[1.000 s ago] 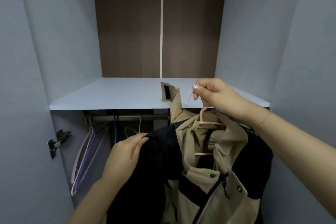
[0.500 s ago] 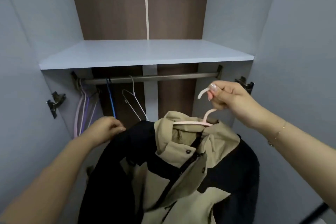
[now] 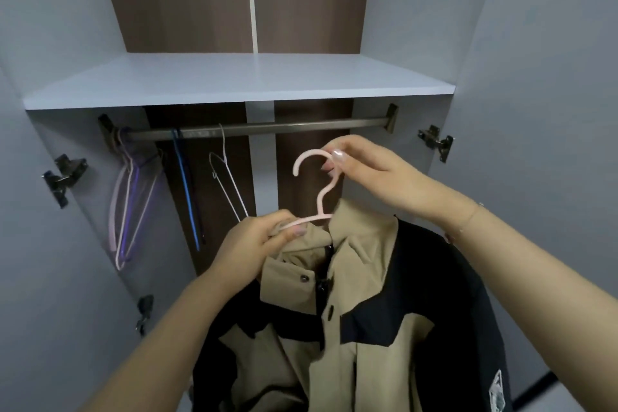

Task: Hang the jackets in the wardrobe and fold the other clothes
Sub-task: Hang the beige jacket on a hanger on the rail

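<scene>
A tan and black jacket [image 3: 368, 294] hangs on a pale pink hanger [image 3: 321, 192] in front of the open wardrobe. My right hand [image 3: 371, 170] pinches the top of the hanger's hook, just below the metal rail [image 3: 301, 126]. My left hand [image 3: 257, 241] grips the hanger's left arm together with the jacket's collar. The hook is in the air, below the rail and not on it. The jacket's lower part runs out of the frame.
Several bare hangers hang at the rail's left end: pink and purple ones [image 3: 128, 197], a blue one [image 3: 185, 184] and a white wire one [image 3: 227, 177]. A white shelf [image 3: 234, 84] lies just above the rail. Door hinges [image 3: 434, 142] stick out on both side walls.
My left hand moved from the jacket's black shoulder up to the hanger's left arm and collar. My right hand still holds the hook, which now stands clear above the jacket.
</scene>
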